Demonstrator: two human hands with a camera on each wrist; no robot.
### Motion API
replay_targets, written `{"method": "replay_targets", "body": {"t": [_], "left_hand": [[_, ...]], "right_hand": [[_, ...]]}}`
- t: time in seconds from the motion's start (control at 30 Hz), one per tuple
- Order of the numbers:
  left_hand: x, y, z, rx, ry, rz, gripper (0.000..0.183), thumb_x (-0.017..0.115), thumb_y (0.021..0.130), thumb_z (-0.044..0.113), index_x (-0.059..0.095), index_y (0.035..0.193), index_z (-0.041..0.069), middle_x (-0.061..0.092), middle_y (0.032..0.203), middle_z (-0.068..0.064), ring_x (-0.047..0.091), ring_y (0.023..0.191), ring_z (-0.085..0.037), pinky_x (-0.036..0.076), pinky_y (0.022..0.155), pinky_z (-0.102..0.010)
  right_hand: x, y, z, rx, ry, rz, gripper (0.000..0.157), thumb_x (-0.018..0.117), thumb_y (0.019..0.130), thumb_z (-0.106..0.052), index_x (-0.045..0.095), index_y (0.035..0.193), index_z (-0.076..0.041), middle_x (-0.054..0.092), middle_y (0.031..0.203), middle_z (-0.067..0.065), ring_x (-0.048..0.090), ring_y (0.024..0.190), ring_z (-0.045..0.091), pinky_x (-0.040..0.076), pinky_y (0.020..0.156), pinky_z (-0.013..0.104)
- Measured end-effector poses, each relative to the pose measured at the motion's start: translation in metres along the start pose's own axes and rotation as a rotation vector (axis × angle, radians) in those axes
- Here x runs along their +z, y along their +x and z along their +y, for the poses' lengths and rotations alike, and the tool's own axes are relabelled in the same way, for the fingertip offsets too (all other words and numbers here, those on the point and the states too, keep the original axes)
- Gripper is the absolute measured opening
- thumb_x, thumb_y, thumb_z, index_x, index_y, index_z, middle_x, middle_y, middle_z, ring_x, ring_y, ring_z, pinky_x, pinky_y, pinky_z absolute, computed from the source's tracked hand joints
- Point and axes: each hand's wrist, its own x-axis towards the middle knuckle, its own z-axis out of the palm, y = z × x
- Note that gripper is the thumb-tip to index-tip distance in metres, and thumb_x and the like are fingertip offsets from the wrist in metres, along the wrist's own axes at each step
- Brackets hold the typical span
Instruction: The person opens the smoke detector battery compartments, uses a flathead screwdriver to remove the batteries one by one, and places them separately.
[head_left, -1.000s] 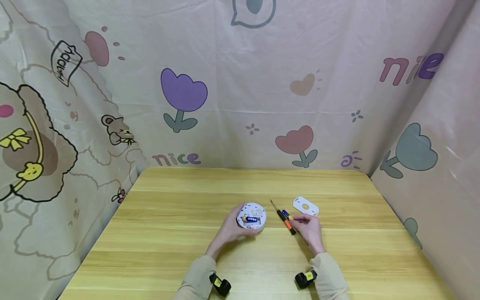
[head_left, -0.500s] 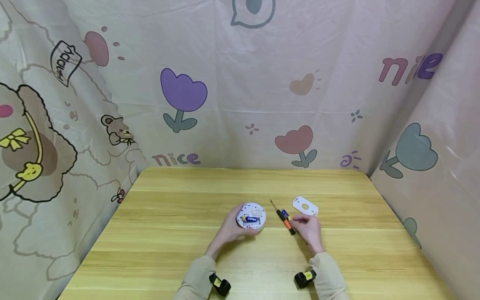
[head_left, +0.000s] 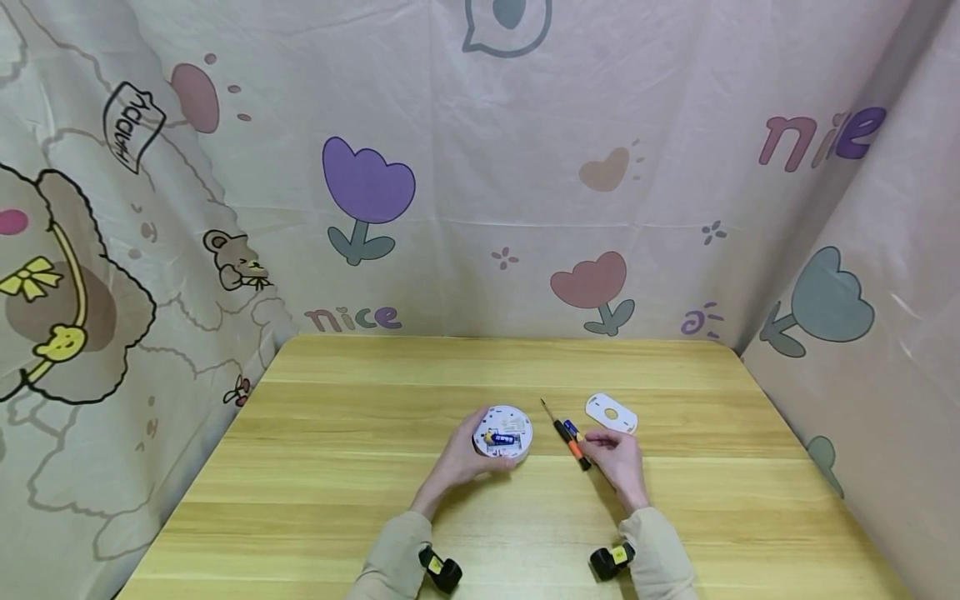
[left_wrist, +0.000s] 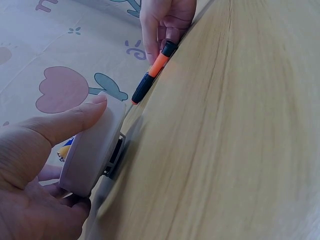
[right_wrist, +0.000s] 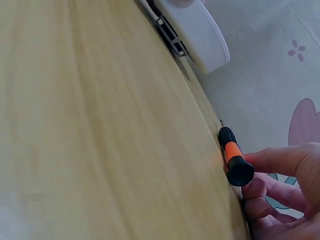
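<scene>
In the head view my left hand (head_left: 461, 454) grips a round white smoke alarm (head_left: 513, 419) by its edge, its back tilted up. A blue battery (head_left: 504, 439) with a yellow end lies in that back. The left wrist view shows the thumb over the white side wall (left_wrist: 95, 150) and the fingers behind. My right hand (head_left: 618, 458) is low over the table and pinches the near end of a second blue battery (head_left: 572, 427). Right beside its fingertips lies a black and orange screwdriver (head_left: 573, 448), tip pointing away; in the right wrist view the screwdriver (right_wrist: 233, 150) partly hides the fingertips.
A white oblong plate (head_left: 598, 406) with a round hole lies just beyond my right hand. The wooden table (head_left: 337, 467) ends at a printed cloth (head_left: 480, 292) at the back and sides. Black wrist cameras (head_left: 442, 571) sit on both sleeves.
</scene>
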Motion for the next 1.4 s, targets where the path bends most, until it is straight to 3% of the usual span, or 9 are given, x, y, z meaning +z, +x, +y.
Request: {"method": "replay_targets", "body": {"t": [0.33,0.5,0.7,0.97,1.13,1.4], "left_hand": [[0.000,0.000,0.001,-0.002,0.009,0.003,0.106,0.084,0.053,0.031,0.026,0.140,0.007,0.031,0.143,-0.017,0.030,0.130,-0.037,0.023,0.107,-0.057],[0.001,0.001,0.001,0.005,0.010,0.001,0.106,0.084,0.054,0.030,0.026,0.140,0.007,0.032,0.142,-0.017,0.030,0.130,-0.037,0.023,0.107,-0.057],[0.001,0.000,0.000,0.009,0.015,-0.004,0.106,0.083,0.054,0.030,0.026,0.140,0.007,0.031,0.142,-0.017,0.029,0.130,-0.037,0.023,0.107,-0.057],[0.001,0.000,0.000,0.005,0.025,-0.001,0.106,0.083,0.054,0.031,0.026,0.140,0.008,0.030,0.143,-0.017,0.028,0.131,-0.037,0.023,0.107,-0.056],[0.001,0.000,0.000,0.006,0.016,-0.006,0.106,0.083,0.054,0.031,0.025,0.140,0.007,0.029,0.144,-0.017,0.028,0.131,-0.037,0.022,0.107,-0.056],[0.000,0.000,0.001,0.011,0.023,-0.010,0.107,0.083,0.055,0.030,0.024,0.140,0.006,0.029,0.144,-0.016,0.029,0.131,-0.037,0.023,0.107,-0.057]], "right_hand": [[-0.001,-0.004,-0.002,0.045,0.118,-0.058,0.034,0.071,0.071,-0.009,0.062,0.103,-0.001,0.064,0.092,0.012,0.058,0.073,0.009,0.051,0.063,0.018],[-0.003,-0.007,-0.004,0.024,0.176,-0.060,0.034,0.069,0.074,-0.010,0.061,0.106,-0.001,0.064,0.095,0.012,0.058,0.073,0.006,0.052,0.064,0.019],[0.000,-0.008,-0.011,-0.077,0.185,-0.065,0.030,0.068,0.075,-0.008,0.062,0.103,0.001,0.064,0.096,0.019,0.058,0.069,0.004,0.051,0.061,0.018],[0.010,-0.012,-0.021,-0.267,0.160,-0.180,0.027,0.069,0.074,-0.006,0.063,0.098,0.003,0.063,0.098,0.021,0.061,0.080,0.012,0.052,0.073,0.016],[0.018,-0.014,-0.025,-0.358,0.088,-0.209,0.025,0.071,0.073,-0.011,0.066,0.097,-0.004,0.063,0.096,0.015,0.059,0.083,0.020,0.052,0.071,0.021],[0.030,-0.017,-0.036,-0.411,-0.052,-0.271,0.027,0.073,0.072,-0.019,0.066,0.098,-0.015,0.060,0.095,0.005,0.056,0.084,0.024,0.050,0.070,0.026]]}}
